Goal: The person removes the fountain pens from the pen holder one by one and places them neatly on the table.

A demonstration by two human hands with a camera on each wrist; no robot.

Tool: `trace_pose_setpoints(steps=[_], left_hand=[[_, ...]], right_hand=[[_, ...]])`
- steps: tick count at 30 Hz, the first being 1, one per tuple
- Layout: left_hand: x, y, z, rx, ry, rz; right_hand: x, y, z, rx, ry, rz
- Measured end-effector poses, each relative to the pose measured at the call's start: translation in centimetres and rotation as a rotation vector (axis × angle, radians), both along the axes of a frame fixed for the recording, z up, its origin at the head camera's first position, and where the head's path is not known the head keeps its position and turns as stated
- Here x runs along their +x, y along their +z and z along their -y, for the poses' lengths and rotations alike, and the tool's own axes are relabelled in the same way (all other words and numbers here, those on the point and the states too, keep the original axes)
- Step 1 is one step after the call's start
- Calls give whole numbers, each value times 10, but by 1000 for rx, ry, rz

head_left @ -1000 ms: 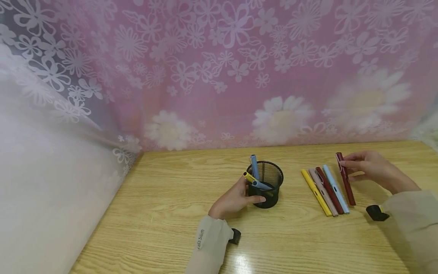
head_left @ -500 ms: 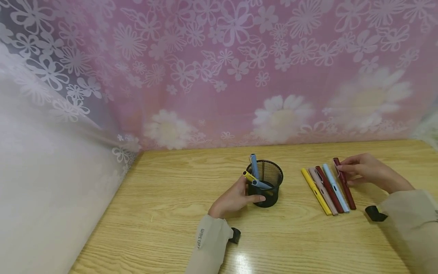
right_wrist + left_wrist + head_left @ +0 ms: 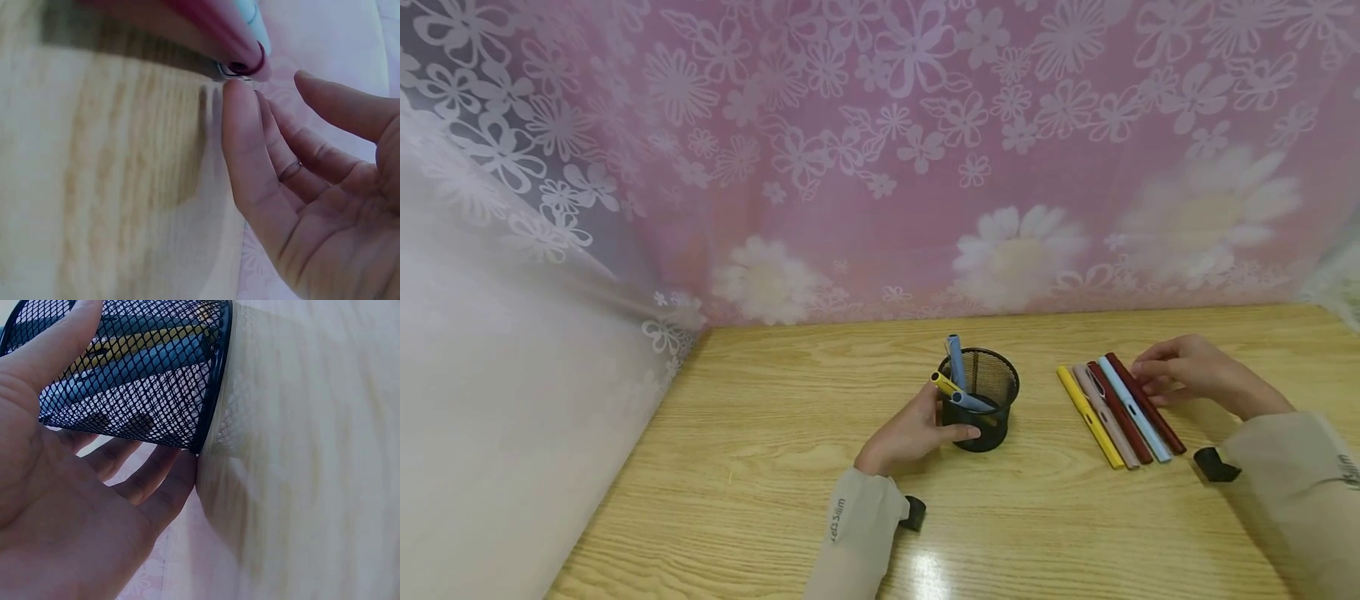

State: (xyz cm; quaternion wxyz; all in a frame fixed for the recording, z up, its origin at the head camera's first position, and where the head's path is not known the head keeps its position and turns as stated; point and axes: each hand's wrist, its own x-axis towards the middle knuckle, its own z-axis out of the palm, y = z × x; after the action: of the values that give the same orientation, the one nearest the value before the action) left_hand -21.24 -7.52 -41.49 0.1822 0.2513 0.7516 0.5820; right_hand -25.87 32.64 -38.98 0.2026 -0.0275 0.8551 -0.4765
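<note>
My left hand (image 3: 906,435) holds the black mesh pen cup (image 3: 998,421), thumb across its near side and fingers round the far side. Inside lean two blue pens (image 3: 956,360) and a yellow pen (image 3: 944,384). On the right a row of capped pens lies side by side: yellow (image 3: 1092,421), a greyish pink pen (image 3: 1107,421), a dark red pen (image 3: 1122,414), a light blue pen (image 3: 1133,407) and an outer dark red pen (image 3: 1159,421). My right hand (image 3: 1198,377) is at that outer pen's far end, a fingertip (image 3: 240,100) right at it, thumb spread away.
The wood-grain table (image 3: 760,467) runs back to a pink floral curtain (image 3: 880,208). A pale sheet (image 3: 512,400) hangs along the left side. Black wrist devices (image 3: 1216,465) sit at both sleeves.
The outer dark red pen has come down from my right hand's pinch to lie against the light blue one, and the thumb has let go. My left hand still holds the cup.
</note>
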Motion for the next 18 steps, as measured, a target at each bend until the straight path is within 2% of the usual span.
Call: trace_pose_setpoints(steps=[5, 18], left_hand=[[0, 1, 2, -8, 4, -7], [1, 1, 0, 13, -9, 2]], right_hand=[[1, 8, 1, -29, -20, -6], [6, 29, 18, -49, -9, -141]])
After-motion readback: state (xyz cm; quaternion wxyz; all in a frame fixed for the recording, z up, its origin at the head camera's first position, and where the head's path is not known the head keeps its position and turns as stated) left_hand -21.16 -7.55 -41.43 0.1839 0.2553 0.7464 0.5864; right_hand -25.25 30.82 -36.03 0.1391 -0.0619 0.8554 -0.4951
